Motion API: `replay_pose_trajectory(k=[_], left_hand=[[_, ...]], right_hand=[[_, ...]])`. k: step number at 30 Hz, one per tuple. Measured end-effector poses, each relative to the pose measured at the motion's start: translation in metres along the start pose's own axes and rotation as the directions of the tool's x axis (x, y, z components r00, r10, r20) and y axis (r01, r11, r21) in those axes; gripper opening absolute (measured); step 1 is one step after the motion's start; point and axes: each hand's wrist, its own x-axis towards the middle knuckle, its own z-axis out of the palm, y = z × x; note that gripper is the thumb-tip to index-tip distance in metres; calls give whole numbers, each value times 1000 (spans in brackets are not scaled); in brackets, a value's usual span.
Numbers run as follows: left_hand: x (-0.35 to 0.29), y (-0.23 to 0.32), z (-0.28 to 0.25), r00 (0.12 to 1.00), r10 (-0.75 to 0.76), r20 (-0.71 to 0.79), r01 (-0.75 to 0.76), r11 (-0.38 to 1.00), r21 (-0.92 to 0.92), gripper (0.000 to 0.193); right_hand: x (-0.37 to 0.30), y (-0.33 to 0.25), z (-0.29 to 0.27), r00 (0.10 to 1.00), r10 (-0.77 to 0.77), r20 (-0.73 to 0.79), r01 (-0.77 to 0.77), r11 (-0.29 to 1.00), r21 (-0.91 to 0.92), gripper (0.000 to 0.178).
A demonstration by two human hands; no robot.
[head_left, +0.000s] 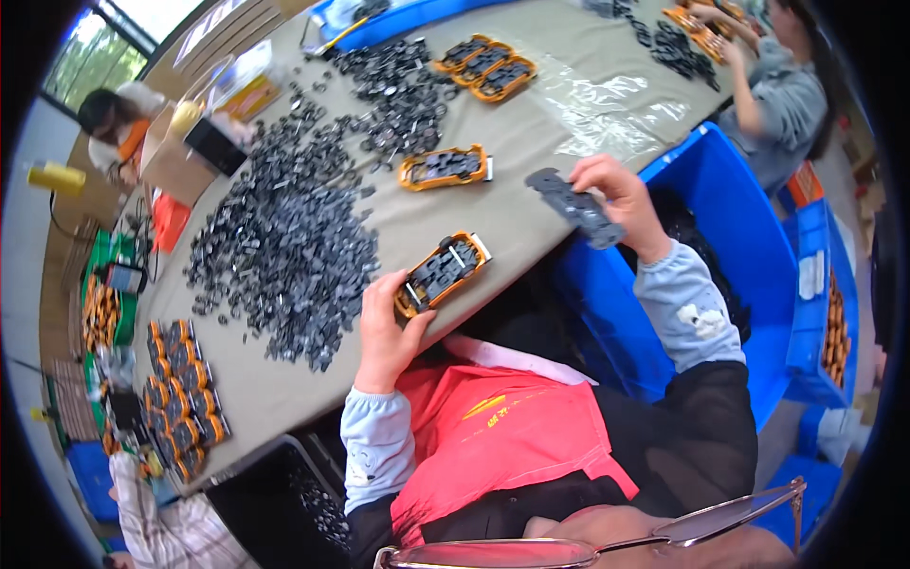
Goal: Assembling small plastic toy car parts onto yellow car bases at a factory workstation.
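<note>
My left hand (385, 332) grips one end of an orange toy car body (442, 272), turned underside up near the table's front edge. Its hollow shows a dark interior part and a thin light bar. Raised to the right, my right hand (621, 201) pinches a flat black plastic chassis plate (574, 211) by its side, apart from the car body. Another orange car body (445, 168) lies a little farther back on the table. Left of my left hand spreads a wide heap of small black parts (294, 256).
A blue bin (758, 256) with black parts stands by my right arm, and a black crate (256, 503) sits below left. Rows of orange car bodies (180, 398) occupy the table's left end; several more (485, 66) lie farther back. Co-workers sit around the table.
</note>
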Motion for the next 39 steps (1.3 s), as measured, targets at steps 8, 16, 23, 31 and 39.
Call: replay_pose_trajectory(k=[8, 16, 23, 31, 39], left_hand=[[-10, -6, -2, 999, 17, -37, -16, 999, 31, 70], [-5, -5, -5, 999, -27, -31, 25, 999, -43, 73], [-6, -9, -7, 998, -67, -1, 66, 996, -66, 81], [-6, -7, -7, 997, -79, 0, 79, 994, -74, 87], [-8, 5, -6, 994, -6, -110, 9, 1000, 20, 76]], right_hand=[[9, -12, 54, 944, 328, 31, -283, 855, -435, 30], [-12, -18, 45, 946, 308, 106, -220, 844, -489, 41], [57, -62, 93, 842, -46, 537, 165, 971, -175, 43], [69, -51, 133, 661, -78, 746, 288, 945, -157, 39], [58, -57, 119, 752, 9, 659, 196, 952, -236, 65]])
